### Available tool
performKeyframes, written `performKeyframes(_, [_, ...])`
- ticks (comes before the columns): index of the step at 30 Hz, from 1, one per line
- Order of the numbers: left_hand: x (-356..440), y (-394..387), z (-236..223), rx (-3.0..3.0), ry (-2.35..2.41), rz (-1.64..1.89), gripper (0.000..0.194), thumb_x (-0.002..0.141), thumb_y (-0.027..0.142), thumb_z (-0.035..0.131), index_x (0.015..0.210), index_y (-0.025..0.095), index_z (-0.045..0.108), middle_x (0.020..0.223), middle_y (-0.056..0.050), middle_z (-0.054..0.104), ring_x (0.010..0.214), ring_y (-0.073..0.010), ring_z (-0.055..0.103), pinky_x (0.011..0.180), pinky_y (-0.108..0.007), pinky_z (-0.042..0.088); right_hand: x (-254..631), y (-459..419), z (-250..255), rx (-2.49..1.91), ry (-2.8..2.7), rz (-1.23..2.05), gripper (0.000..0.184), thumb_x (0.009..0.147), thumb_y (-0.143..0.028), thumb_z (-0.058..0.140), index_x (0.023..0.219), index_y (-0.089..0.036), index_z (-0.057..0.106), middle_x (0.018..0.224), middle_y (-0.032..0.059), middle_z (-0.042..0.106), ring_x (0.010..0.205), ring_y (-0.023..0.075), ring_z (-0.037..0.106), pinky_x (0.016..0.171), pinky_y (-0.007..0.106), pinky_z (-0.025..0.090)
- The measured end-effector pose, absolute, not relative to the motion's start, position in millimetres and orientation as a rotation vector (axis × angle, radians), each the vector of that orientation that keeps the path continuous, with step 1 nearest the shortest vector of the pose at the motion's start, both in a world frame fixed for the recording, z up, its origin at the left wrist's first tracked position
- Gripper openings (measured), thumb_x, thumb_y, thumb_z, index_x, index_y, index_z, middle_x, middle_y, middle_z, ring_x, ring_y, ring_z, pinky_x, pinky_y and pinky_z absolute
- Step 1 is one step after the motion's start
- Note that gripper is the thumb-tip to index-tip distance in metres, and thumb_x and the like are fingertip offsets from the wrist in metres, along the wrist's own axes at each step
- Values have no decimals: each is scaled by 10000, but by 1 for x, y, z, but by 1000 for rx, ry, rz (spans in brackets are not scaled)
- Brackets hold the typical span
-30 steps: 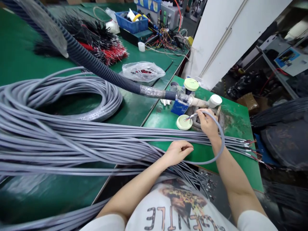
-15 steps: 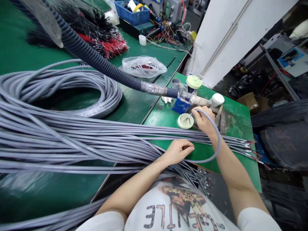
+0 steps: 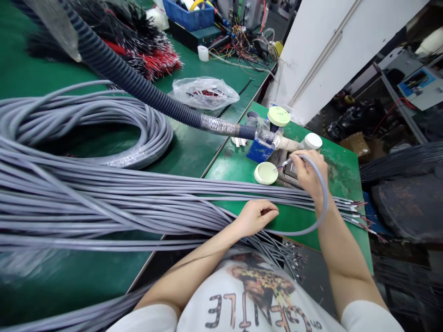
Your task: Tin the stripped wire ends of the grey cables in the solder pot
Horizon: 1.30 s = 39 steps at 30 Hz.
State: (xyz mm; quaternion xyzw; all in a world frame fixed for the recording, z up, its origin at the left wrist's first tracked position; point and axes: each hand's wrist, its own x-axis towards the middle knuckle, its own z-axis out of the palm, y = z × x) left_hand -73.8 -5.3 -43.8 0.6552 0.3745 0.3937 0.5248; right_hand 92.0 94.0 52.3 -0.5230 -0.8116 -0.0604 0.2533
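My right hand (image 3: 309,174) pinches the end of a grey cable (image 3: 320,210) that loops round my wrist. Its stripped coloured wire tips (image 3: 278,168) point left, just past the rim of a pale round container (image 3: 265,173) on the green bench. My left hand (image 3: 255,216) rests loosely curled on a thick bundle of grey cables (image 3: 121,203) lying across the bench, and the looped cable runs under its fingers. Stripped ends of the bundle (image 3: 360,214) stick out to the right of my right forearm.
A dark corrugated hose (image 3: 138,87) slants down to a nozzle beside a blue block (image 3: 259,150) and two white-lidded jars (image 3: 278,117). A grey cable coil (image 3: 104,133), a plastic bag (image 3: 204,92), red and black wire bundles (image 3: 145,50) and a blue bin (image 3: 188,16) lie beyond.
My right hand has drawn the cable end to the right, off the middle of the pale round container toward its rim. The left hand has stayed in place on the bundle.
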Motion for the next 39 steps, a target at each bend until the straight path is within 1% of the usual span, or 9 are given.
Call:
performKeyframes(4, [-74, -6, -44, 1551, 909, 944, 219, 854, 282, 540, 851, 158, 720, 792, -54, 696, 673, -136, 576, 615, -229, 415, 127, 98, 56, -1560, -2165, -317, 265, 934, -353, 423, 907, -219, 651, 910, 56, 690, 905, 236, 577, 823, 367, 355])
performKeyframes(10, [-73, -6, -44, 1518, 903, 971, 209, 847, 287, 554, 847, 164, 723, 766, -46, 696, 638, -130, 566, 587, -227, 408, 169, 118, 37, -1746, -2138, -461, 274, 925, -347, 420, 914, -209, 657, 849, 70, 686, 860, 240, 569, 762, 346, 345])
performKeyframes(19, [-73, -5, -44, 1509, 909, 963, 189, 848, 277, 564, 838, 168, 718, 774, -41, 695, 643, -129, 571, 589, -222, 402, 181, 136, 23, -1848, -2137, -504, 286, 903, -354, 441, 897, -190, 674, 815, 92, 683, 814, 244, 563, 701, 327, 323])
performKeyframes(27, [-73, -4, -43, 1519, 898, 960, 192, 851, 277, 560, 833, 164, 714, 776, -45, 691, 659, -132, 581, 599, -223, 412, 180, 144, 14, -1909, -2171, -471, 292, 904, -349, 435, 900, -180, 673, 818, 101, 674, 818, 245, 565, 704, 328, 312])
performKeyframes(32, [-73, -2, -44, 1529, 904, 942, 203, 851, 283, 558, 836, 154, 714, 772, -44, 675, 655, -123, 561, 600, -223, 411, 176, 138, 28, -1929, -2197, -483, 283, 900, -340, 436, 923, -187, 674, 832, 98, 679, 802, 232, 561, 695, 319, 308])
performKeyframes(36, [-76, -10, -40, 1369, 831, 921, 237, 802, 338, 628, 871, 128, 715, 752, -44, 669, 619, -108, 546, 583, -216, 421, 180, 112, 50, -1794, -2211, -600, 285, 900, -346, 444, 950, -186, 675, 874, 111, 693, 791, 220, 563, 647, 329, 297])
performKeyframes(39, [-87, -27, -39, 1111, 576, 769, 308, 755, 400, 680, 904, 133, 713, 794, -57, 691, 712, -139, 614, 673, -236, 481, 191, 95, 56, -1645, -2104, -786, 315, 895, -418, 448, 927, -218, 690, 867, 124, 698, 821, 241, 573, 611, 369, 276])
